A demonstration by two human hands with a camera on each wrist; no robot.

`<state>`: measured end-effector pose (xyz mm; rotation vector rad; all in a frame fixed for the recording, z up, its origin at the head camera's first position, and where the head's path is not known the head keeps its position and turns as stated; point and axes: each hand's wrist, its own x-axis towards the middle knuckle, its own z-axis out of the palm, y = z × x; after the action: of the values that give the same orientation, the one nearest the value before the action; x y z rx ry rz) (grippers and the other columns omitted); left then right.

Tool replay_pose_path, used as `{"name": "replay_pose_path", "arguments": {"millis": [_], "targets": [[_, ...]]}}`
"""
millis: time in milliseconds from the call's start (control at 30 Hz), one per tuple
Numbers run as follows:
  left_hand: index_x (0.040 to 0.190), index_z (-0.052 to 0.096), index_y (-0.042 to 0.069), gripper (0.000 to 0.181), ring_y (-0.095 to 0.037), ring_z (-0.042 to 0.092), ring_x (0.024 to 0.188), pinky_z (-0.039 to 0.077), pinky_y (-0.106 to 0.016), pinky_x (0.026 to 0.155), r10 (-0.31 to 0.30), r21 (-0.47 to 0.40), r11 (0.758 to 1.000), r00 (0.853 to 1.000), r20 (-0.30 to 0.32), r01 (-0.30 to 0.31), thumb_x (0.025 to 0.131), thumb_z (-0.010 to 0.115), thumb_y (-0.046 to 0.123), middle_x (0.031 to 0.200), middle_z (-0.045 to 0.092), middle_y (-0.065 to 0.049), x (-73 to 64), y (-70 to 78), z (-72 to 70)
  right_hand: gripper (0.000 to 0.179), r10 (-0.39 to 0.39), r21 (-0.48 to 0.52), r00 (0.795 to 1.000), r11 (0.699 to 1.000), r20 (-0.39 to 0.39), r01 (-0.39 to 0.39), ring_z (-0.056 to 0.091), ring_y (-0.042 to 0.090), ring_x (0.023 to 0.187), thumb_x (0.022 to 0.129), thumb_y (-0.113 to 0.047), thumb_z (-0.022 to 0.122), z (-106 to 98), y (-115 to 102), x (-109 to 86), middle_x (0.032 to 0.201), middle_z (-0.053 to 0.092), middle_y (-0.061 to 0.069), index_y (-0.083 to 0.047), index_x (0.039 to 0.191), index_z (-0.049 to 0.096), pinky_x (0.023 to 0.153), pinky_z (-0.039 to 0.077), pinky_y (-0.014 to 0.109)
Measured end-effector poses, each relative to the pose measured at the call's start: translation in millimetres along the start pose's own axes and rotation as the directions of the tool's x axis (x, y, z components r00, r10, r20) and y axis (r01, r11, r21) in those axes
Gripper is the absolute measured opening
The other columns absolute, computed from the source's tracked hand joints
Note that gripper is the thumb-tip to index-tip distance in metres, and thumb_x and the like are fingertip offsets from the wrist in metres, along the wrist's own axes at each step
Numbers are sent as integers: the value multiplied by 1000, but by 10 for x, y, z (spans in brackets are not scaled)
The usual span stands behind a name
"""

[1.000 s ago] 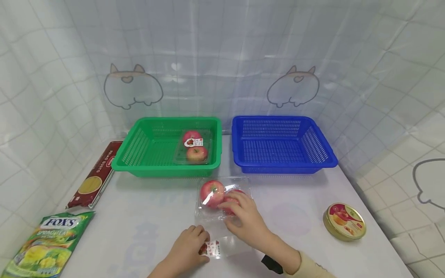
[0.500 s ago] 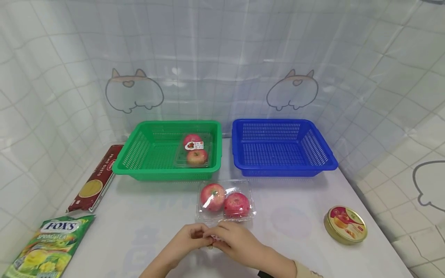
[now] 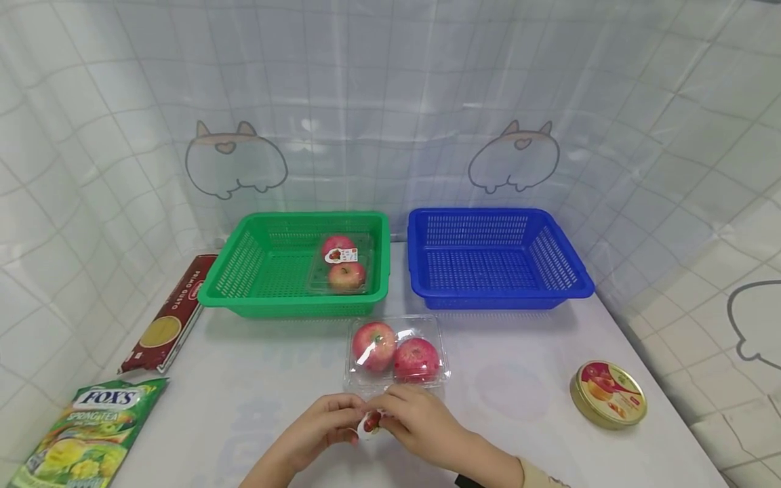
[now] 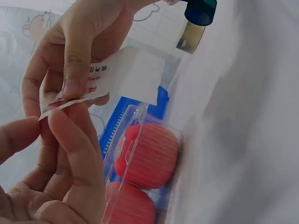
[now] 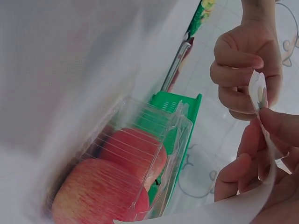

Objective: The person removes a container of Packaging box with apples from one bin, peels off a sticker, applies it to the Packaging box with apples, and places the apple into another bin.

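A small white sticker label (image 3: pixel 369 425) with a red apple picture is held up between both hands, in front of the clear box. My right hand (image 3: pixel 421 423) pinches it between thumb and fingers; its pale sheet (image 4: pixel 138 74) sticks out past that hand in the left wrist view. My left hand (image 3: pixel 320 423) has curled fingers, with thumb and fingertip right at the label's corner (image 5: pixel 255 78). Just beyond the hands, a clear plastic box (image 3: pixel 398 322) with two red apples (image 3: pixel 416 359) sits closed on the table.
Behind stand a green basket (image 3: pixel 293 308), with another labelled apple box (image 3: pixel 317 281) inside, and a blue basket (image 3: pixel 500 301). On the left lie a brown pasta packet (image 3: pixel 167 318) and a green candy bag (image 3: pixel 91 434). A round gold tin (image 3: pixel 609 394) is at right.
The right hand has left the apple box and come back toward the body to meet the left hand. The label has risen from the table and turned, showing its apple picture.
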<state>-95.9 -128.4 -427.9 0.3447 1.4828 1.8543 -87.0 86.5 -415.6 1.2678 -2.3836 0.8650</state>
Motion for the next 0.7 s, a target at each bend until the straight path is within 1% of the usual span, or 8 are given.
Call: {"name": "replay_pose_path", "arguments": {"millis": [133, 300, 433, 533, 600, 700], "targets": [[88, 63, 16, 17, -4, 56, 75, 52, -22, 69, 1, -40, 999, 1000, 28, 0, 90, 47, 11, 80, 61, 8, 3, -7, 19, 28, -4, 19, 1000, 1000, -2, 4, 54, 0, 81, 78, -8, 71, 10, 1, -5, 87, 59, -9, -18, 102, 63, 77, 39, 8], [88, 63, 16, 19, -3, 58, 72, 53, -24, 68, 17, -59, 998, 999, 46, -14, 89, 45, 8, 79, 61, 8, 15, -42, 37, 27, 0, 2, 1000, 1000, 23, 0, 54, 0, 81, 75, -6, 72, 14, 0, -2, 87, 60, -10, -18, 98, 62, 78, 40, 10], [87, 62, 15, 17, -5, 59, 74, 53, -24, 68, 8, -37, 999, 999, 36, -6, 89, 47, 9, 80, 61, 7, 34, -56, 58, 26, 27, 33, 998, 999, 54, -29, 56, -1, 83, 75, -5, 71, 0, -4, 7, 87, 63, -11, -18, 95, 61, 79, 41, 12], [88, 62, 13, 14, -6, 60, 75, 53, -25, 69, 6, -9, 1000, 1000, 21, -6, 89, 48, 10, 83, 62, 5, 41, -51, 75, 25, 49, 60, 996, 997, 69, -53, 57, -2, 84, 75, -5, 71, -9, -11, 10, 86, 64, -12, -18, 93, 60, 79, 41, 12], [89, 62, 13, 14, -7, 61, 75, 53, -25, 69, 8, -1, 1000, 1000, 14, -8, 88, 48, 11, 83, 63, 4, 38, -48, 79, 24, 50, 62, 996, 997, 70, -54, 57, -2, 84, 76, -6, 72, -10, -12, 11, 86, 64, -12, -18, 93, 59, 79, 42, 11], [91, 62, 12, 14, -7, 62, 75, 53, -25, 69, 11, -12, 1000, 1000, 22, -11, 87, 48, 10, 85, 64, 4, 27, -37, 76, 23, 40, 57, 997, 997, 62, -44, 57, 0, 85, 76, -9, 73, -12, -14, 7, 87, 64, -11, -17, 94, 62, 79, 42, 12]]}}
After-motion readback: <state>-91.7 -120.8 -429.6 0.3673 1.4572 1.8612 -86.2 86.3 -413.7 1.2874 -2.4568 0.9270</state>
